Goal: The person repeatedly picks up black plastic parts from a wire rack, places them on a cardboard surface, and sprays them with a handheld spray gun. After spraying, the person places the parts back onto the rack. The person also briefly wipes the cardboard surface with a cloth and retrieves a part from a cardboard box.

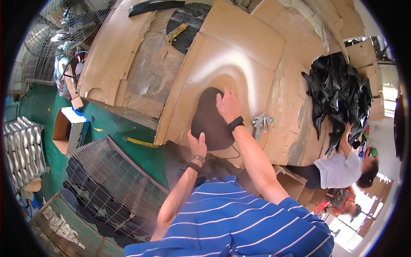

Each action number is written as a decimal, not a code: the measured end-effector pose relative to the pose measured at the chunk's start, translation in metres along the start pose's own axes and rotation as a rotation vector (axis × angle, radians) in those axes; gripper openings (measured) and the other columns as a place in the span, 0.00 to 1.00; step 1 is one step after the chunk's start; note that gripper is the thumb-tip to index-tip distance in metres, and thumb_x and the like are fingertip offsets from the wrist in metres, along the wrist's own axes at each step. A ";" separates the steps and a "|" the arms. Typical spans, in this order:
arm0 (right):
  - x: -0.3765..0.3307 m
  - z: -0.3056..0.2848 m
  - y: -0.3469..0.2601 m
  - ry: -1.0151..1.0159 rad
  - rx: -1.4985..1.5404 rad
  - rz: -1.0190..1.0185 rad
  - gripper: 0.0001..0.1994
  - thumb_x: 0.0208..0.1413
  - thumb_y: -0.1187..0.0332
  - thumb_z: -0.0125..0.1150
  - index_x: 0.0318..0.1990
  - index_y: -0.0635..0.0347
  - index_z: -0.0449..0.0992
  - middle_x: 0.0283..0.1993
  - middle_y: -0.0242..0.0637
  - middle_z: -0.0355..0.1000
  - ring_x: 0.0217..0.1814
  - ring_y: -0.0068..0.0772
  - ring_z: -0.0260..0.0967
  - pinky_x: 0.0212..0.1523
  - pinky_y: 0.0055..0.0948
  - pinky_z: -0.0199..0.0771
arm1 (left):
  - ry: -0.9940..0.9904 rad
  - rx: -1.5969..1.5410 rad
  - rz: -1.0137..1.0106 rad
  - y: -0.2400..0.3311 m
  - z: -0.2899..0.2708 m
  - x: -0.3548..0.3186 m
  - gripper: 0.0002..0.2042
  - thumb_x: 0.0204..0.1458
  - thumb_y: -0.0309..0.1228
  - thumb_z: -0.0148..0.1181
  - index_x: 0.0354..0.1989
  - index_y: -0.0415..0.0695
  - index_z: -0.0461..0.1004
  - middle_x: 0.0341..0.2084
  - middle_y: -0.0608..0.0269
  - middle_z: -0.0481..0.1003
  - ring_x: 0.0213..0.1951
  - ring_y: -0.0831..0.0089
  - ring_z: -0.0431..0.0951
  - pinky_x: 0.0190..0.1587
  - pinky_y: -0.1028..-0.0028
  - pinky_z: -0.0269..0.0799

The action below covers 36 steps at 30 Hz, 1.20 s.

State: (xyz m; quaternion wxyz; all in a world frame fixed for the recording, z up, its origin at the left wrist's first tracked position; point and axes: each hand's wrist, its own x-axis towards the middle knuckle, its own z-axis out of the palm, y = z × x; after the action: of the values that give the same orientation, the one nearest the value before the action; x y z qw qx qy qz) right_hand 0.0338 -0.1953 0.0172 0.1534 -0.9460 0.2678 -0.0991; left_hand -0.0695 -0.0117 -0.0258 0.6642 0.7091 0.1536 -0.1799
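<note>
Cardboard-lined tabletop [280,132]; dark pad [209,120] being touched at edges by left hand [197,147], right hand [230,107]; closure unclear. Likely light, flexible; rim hold being favoured.

Matt, smooth dark sheet [209,120], perhaps foam

Sheet [210,118] left (spray gun [262,122] right)

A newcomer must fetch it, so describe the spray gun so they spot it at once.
Find the cardboard-covered table with a black heap towards its right. Between that heap and the person's right hand lies the spray gun. It is shiny, silvery metal, unlike the flat, dark piece by that hand.
</note>
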 end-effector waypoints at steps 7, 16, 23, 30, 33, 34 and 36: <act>-0.002 0.024 -0.055 0.002 -0.084 0.017 0.29 0.51 0.49 0.70 0.56 0.57 0.74 0.51 0.42 0.70 0.56 0.51 0.68 0.50 0.53 0.70 | 0.002 0.064 -0.016 0.004 0.000 -0.001 0.29 0.59 0.31 0.60 0.64 0.31 0.57 0.58 0.43 0.66 0.60 0.53 0.68 0.65 0.62 0.61; -0.015 0.038 -0.061 0.034 -0.159 0.018 0.25 0.46 0.56 0.71 0.51 0.57 0.73 0.54 0.41 0.66 0.59 0.49 0.64 0.52 0.58 0.67 | 0.036 0.058 -0.013 -0.012 -0.002 0.001 0.28 0.56 0.28 0.61 0.64 0.35 0.60 0.57 0.44 0.68 0.59 0.54 0.70 0.64 0.64 0.63; -0.018 0.035 -0.039 0.046 0.025 -0.082 0.28 0.53 0.55 0.67 0.58 0.60 0.72 0.60 0.45 0.66 0.62 0.53 0.64 0.59 0.54 0.66 | 0.033 0.137 0.007 -0.001 -0.001 -0.001 0.28 0.55 0.30 0.63 0.62 0.34 0.62 0.56 0.43 0.68 0.59 0.51 0.69 0.64 0.62 0.63; -0.065 -0.041 0.023 -0.061 0.185 0.143 0.24 0.61 0.54 0.61 0.54 0.66 0.75 0.51 0.55 0.75 0.56 0.56 0.72 0.56 0.45 0.71 | 0.036 0.157 -0.011 0.009 0.000 -0.002 0.28 0.55 0.28 0.63 0.62 0.32 0.61 0.55 0.40 0.66 0.60 0.45 0.67 0.64 0.56 0.61; -0.119 -0.078 0.052 -0.296 0.152 0.367 0.24 0.61 0.49 0.60 0.41 0.66 0.82 0.36 0.53 0.80 0.41 0.56 0.79 0.44 0.48 0.76 | 0.018 0.226 -0.002 0.023 0.002 -0.006 0.28 0.56 0.28 0.62 0.63 0.31 0.60 0.55 0.39 0.66 0.60 0.45 0.67 0.64 0.55 0.61; -0.135 -0.082 0.063 -0.426 0.071 0.412 0.26 0.60 0.46 0.60 0.39 0.66 0.83 0.34 0.54 0.80 0.39 0.57 0.79 0.43 0.49 0.76 | 0.021 0.244 0.033 0.023 0.005 -0.008 0.28 0.56 0.28 0.61 0.63 0.31 0.60 0.56 0.39 0.66 0.60 0.45 0.66 0.65 0.56 0.61; -0.163 -0.083 0.085 -0.679 0.114 0.575 0.34 0.59 0.37 0.59 0.40 0.69 0.82 0.38 0.55 0.81 0.36 0.54 0.80 0.41 0.47 0.79 | 0.010 0.277 0.099 0.023 0.014 -0.011 0.28 0.57 0.27 0.61 0.64 0.30 0.59 0.56 0.39 0.66 0.61 0.45 0.66 0.65 0.56 0.60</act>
State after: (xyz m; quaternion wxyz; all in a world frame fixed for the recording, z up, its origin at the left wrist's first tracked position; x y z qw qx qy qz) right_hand -0.1655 -0.1967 0.0481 0.3058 -0.8020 0.4487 0.2490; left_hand -0.0692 -0.0269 -0.0013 0.5674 0.8015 0.0956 -0.1628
